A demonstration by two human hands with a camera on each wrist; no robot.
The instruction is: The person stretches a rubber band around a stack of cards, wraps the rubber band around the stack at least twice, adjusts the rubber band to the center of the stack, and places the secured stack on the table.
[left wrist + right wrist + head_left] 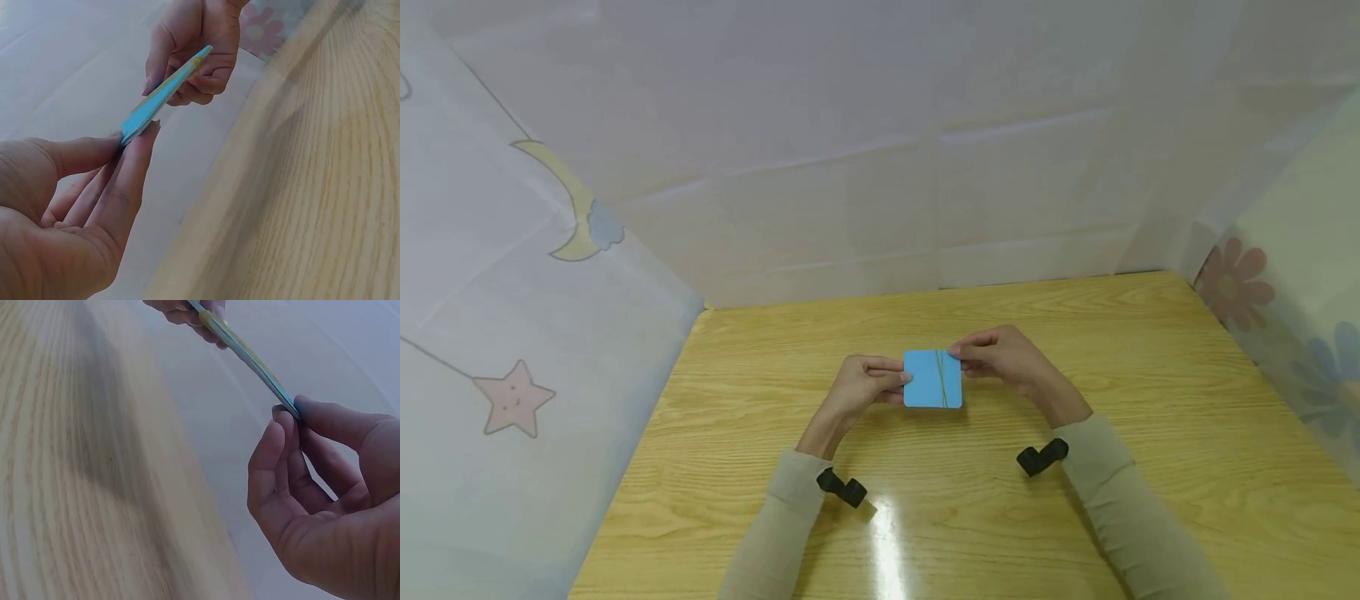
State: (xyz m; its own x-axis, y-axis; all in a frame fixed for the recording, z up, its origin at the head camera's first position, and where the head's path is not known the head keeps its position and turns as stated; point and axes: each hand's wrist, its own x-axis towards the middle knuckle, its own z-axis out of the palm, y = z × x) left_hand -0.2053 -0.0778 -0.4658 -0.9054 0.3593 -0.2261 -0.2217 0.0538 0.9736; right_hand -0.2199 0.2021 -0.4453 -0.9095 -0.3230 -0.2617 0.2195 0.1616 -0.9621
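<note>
A thin stack of light blue square cards (923,382) with rounded corners is held up above the table. Around it runs a yellow rubber band (941,375), its two strands crossing the face right of the middle. My left hand (865,385) pinches the left edge, thumb in front and fingers behind. At the upper right corner, my right hand (1000,357) pinches the stack between thumb and fingers. Both wrist views show the stack (164,97) nearly edge-on, with its layers (250,359) visible between the hands.
Beneath the hands lies a wooden table (760,467) with a bright reflection near its front. Pale cloth walls (850,208) stand behind it and at both sides, printed with a moon, a star and flowers. A black wrist camera (1042,457) sits on each sleeve.
</note>
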